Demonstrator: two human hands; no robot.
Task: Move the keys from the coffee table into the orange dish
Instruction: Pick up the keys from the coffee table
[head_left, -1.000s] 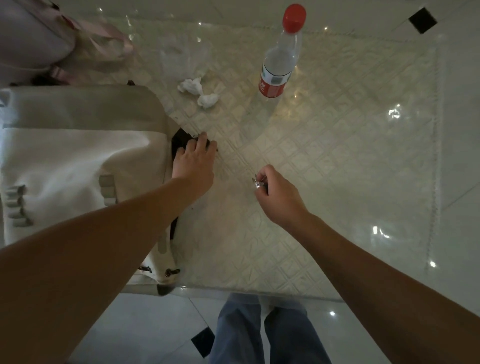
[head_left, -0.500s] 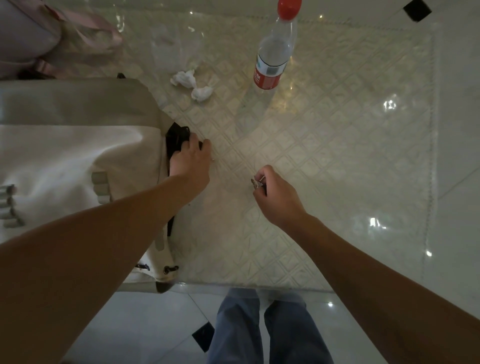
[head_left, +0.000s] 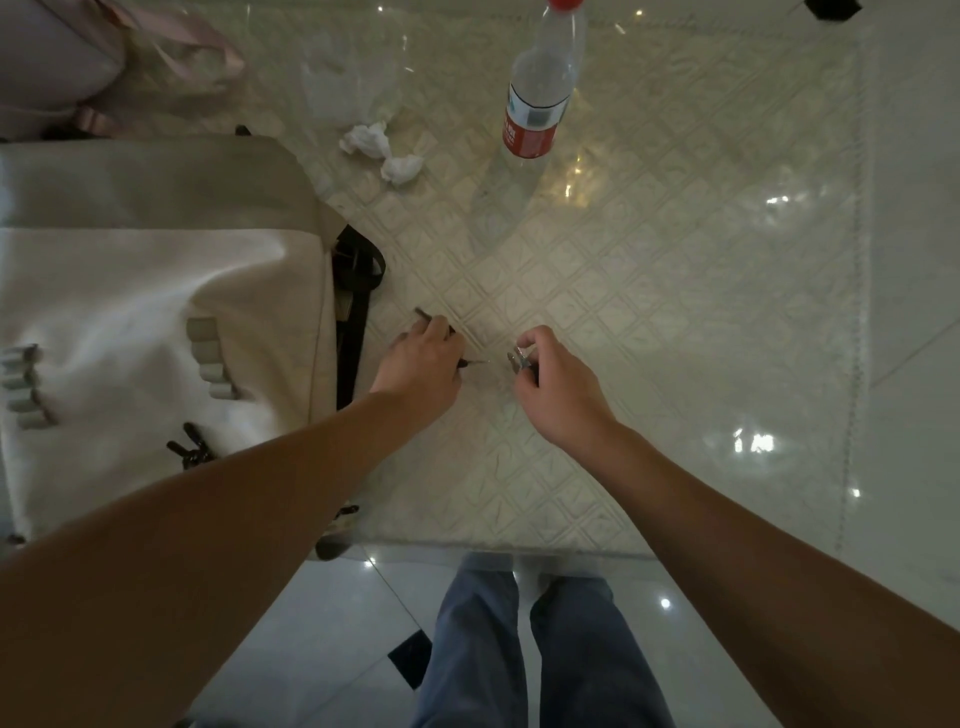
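Right hand (head_left: 558, 387) at frame centre pinches small silvery metal keys (head_left: 519, 360) just above the glass-topped quilted table (head_left: 675, 312); left hand (head_left: 423, 364) is closed on a thin dark item. Orange dish not in view. Risks: fingertip pinch slips and keys drop; searching may bump the clear red-capped bottle (head_left: 540, 88).

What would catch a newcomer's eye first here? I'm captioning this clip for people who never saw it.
Two bare forearms reach over a glass coffee table, the right hand pinching small metal keys at its centre. The left hand holds a dark item beside a big cream bag. A red-capped bottle stands at the far edge.
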